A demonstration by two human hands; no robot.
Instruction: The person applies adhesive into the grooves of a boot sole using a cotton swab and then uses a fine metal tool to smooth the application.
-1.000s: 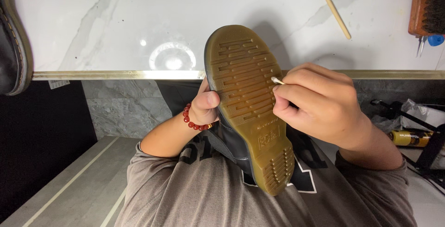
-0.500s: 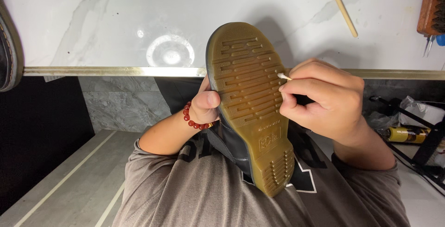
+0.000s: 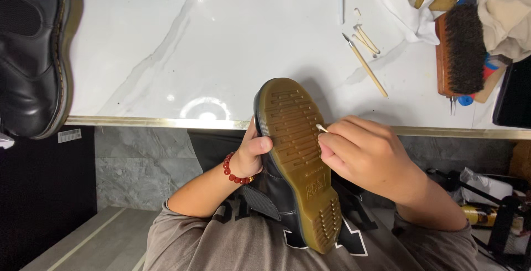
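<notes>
Going by the white marble table [image 3: 166,55]: a second black boot [image 3: 30,55] sits on its far left end. At the near edge, in the middle, the left hand [image 3: 251,155], red bead bracelet [image 3: 232,172] on the wrist, is clamped round the side of an upturned black boot [image 3: 293,166], tan sole facing up. The right hand [image 3: 368,157] is pinched shut on a cotton swab [image 3: 321,128], tip touching the sole's edge. A thin brush [image 3: 365,66] and a bristle shoe brush [image 3: 462,49] lie on the table's right side.

White marble-look tabletop [image 3: 232,44], brass edge. On it: black leather boot [image 3: 30,55] far left; thin wooden paintbrush [image 3: 365,65]; wooden-backed dark-bristle shoe brush [image 3: 462,49]; crumpled white tissue [image 3: 412,13].
</notes>
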